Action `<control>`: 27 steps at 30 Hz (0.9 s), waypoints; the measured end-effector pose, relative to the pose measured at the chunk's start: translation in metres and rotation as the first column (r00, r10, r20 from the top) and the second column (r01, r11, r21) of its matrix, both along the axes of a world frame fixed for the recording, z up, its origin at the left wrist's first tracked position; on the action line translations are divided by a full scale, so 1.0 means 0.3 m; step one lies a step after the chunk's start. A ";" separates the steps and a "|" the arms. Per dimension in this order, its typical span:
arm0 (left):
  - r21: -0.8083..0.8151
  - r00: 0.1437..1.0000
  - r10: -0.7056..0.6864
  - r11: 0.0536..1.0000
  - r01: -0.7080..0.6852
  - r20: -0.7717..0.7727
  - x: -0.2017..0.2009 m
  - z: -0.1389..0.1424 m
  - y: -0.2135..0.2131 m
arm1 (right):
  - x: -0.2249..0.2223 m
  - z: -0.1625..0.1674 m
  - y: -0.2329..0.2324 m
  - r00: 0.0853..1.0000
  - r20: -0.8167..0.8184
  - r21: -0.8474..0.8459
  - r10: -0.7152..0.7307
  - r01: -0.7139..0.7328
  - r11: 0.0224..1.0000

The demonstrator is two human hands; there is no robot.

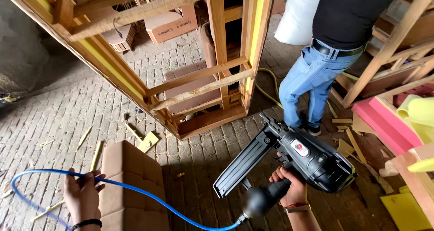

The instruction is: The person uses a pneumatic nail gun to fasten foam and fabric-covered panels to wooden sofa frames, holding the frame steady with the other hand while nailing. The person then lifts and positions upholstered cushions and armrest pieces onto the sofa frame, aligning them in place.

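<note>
Nail gun (289, 161) in right hand (289, 188), lower right; air hose (135, 192) runs left from it to left hand (81, 195). Cushion (131, 186) between hands, on floor (58, 118). Wooden frame (190, 84) beyond; another person (325, 55) right of frame.

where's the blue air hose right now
In the head view the blue air hose loops from the left hand at lower left, across the brown cushion, to the nail gun in the right hand.

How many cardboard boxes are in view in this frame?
1: a brown cardboard box on the brick floor at the top, seen through the wooden frame. More may be hidden behind the frame. The right hand holds a nail gun.
</note>
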State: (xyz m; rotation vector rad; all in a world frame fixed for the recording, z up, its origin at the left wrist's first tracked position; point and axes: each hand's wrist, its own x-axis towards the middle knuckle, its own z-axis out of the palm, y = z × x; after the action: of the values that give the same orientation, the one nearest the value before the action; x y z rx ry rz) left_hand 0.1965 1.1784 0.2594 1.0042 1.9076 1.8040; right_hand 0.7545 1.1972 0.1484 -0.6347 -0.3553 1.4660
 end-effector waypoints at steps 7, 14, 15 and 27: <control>-0.031 0.996 0.029 0.999 -0.026 0.088 -0.221 -0.215 0.413 | -0.028 -0.061 0.364 0.998 -0.042 -0.011 -0.054 0.054 0.998; -0.005 0.952 0.035 0.999 -0.035 0.303 -0.423 -0.369 1.002 | -0.065 -0.111 0.763 0.982 -0.067 -0.101 -0.174 0.167 0.981; -0.002 0.936 0.023 1.000 -0.024 0.351 -0.444 -0.389 1.081 | -0.071 -0.110 0.827 0.978 -0.075 -0.111 -0.194 0.185 0.976; -0.407 0.913 -0.164 0.855 0.320 0.374 -0.525 -0.613 1.887 | -0.174 -0.259 1.377 0.697 -0.510 -0.442 -0.504 0.291 0.849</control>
State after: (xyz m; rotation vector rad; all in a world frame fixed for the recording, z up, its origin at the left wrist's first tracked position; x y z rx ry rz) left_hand 0.0391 1.7444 0.0754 0.6895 1.7779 1.1959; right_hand 0.7022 1.6104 0.0706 -0.4227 0.5359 1.2158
